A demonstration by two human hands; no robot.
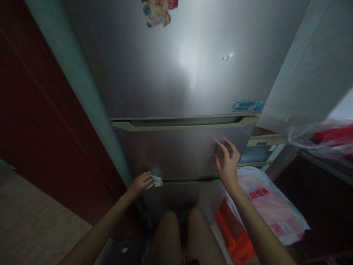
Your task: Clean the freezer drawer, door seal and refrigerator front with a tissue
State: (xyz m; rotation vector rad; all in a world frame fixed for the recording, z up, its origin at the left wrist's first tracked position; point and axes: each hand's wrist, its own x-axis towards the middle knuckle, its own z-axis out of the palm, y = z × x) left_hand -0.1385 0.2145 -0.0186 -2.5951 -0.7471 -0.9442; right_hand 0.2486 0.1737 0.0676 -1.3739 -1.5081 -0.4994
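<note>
A silver refrigerator [176, 73] fills the view, with a middle drawer front [179, 154] below a long recessed handle [182, 123]. My left hand [139, 184] is closed around a small crumpled white cloth [156, 180] and presses it against the drawer's lower left corner. My right hand [227, 163] rests open with fingers spread flat against the right side of the same drawer front. My knees [182, 232] show at the bottom, close to the lowest drawer.
A dark red wooden door [35, 121] stands at the left. A white and pink plastic bag [267, 206] with an orange item lies on the floor at the right. A magnet [157, 11] sticks on the upper door. Another red bag [325, 138] sits at the far right.
</note>
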